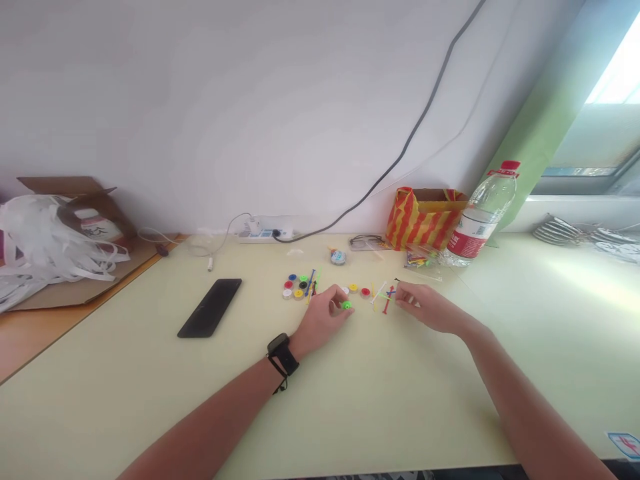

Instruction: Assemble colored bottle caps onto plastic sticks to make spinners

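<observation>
My left hand (327, 315) is closed, pinching a small bright green disc (347, 305) between thumb and fingers just above the table. My right hand (425, 307) has its fingertips pressed together beside a loose pile of thin plastic sticks, among them a white stick (379, 293) and a red stick (389, 300). A dark stick end (397, 279) shows at its fingers; whether it is gripped I cannot make out. Between the hands lie a yellow disc (353, 288) and a red disc (366, 293). More discs, including a blue disc (293, 277), and a blue stick (310, 283) lie left.
A black phone (210, 308) lies on the left. Behind the hands are a small round container (339, 257), a power strip (270, 230), a striped bag (425, 223) and a tilted plastic bottle (483, 217). A cardboard box (107, 200) stands at far left.
</observation>
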`<state>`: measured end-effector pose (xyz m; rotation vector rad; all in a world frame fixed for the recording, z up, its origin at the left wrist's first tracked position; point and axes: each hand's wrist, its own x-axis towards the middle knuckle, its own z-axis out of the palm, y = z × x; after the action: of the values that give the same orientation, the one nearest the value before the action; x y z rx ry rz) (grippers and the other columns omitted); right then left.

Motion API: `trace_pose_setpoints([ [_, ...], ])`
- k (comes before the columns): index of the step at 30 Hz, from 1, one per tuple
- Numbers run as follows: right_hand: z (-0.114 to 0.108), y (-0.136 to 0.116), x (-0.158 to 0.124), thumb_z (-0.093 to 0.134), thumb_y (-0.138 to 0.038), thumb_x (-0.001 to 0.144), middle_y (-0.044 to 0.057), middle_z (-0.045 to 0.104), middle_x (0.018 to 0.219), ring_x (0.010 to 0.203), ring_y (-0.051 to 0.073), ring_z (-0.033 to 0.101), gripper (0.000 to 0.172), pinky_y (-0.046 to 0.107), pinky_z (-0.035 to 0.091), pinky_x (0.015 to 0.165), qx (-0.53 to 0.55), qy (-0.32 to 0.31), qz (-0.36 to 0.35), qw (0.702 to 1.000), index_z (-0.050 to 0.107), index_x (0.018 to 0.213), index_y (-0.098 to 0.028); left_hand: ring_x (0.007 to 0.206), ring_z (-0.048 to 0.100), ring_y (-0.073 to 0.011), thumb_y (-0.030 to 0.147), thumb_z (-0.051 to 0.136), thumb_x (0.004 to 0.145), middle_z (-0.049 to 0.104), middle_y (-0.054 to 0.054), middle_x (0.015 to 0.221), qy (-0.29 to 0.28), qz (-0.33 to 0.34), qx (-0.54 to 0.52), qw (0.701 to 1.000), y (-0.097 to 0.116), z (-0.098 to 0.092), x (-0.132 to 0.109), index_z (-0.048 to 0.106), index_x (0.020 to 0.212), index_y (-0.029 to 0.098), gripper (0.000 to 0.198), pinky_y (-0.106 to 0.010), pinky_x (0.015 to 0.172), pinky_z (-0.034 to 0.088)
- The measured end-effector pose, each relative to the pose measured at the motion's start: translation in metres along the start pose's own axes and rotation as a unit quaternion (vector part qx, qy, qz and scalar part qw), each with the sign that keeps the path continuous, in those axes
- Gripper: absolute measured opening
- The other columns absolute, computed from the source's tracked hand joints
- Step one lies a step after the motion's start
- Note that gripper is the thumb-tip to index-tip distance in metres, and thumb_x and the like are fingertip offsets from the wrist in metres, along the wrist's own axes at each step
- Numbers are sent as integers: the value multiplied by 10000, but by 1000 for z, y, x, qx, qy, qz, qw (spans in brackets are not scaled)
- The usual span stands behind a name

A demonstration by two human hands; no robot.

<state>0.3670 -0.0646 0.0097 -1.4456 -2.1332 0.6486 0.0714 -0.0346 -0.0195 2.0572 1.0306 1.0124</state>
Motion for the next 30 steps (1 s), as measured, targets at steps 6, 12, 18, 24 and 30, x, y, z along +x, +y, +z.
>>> trace_pose_setpoints([
  [6,29,-42,6,466,-458,1018,12,626,859,707,173,545,205,306,478,616,140,17,-33,990,488,956,-264,725,630,-156,405,780,826,702,-18,829,-24,-35,-112,993,-2,1,4,715,974,191,268,-286,675,531],
  [12,61,-55,14,480,-414,1017,61,677,981,851,208,618,243,340,516,714,179,59,-79,979,664,1056,-260,839,706,-193,379,825,798,760,-72,978,-53,-26,-152,987,1,-1,4,743,1070,171,352,-336,812,594],
  [18,68,-53,16,478,-330,1010,65,708,1074,955,221,665,284,360,550,787,204,73,-82,973,677,1207,-288,949,734,-226,313,814,816,766,-93,1091,-88,-5,-164,983,6,-4,2,750,1134,177,352,-379,916,596],
  [24,73,-50,17,514,-327,999,64,716,1108,969,206,681,243,354,558,825,227,71,-69,969,634,1200,-261,1011,735,-245,335,795,846,774,-100,1106,-90,-5,-190,978,9,-2,2,760,1139,172,337,-389,966,582],
  [30,75,-50,16,505,-306,1005,48,721,1046,976,203,681,176,355,544,842,210,75,-82,971,607,1141,-263,989,739,-247,356,746,894,779,-108,1063,-80,6,-180,980,11,-3,2,775,1082,162,272,-389,940,591],
])
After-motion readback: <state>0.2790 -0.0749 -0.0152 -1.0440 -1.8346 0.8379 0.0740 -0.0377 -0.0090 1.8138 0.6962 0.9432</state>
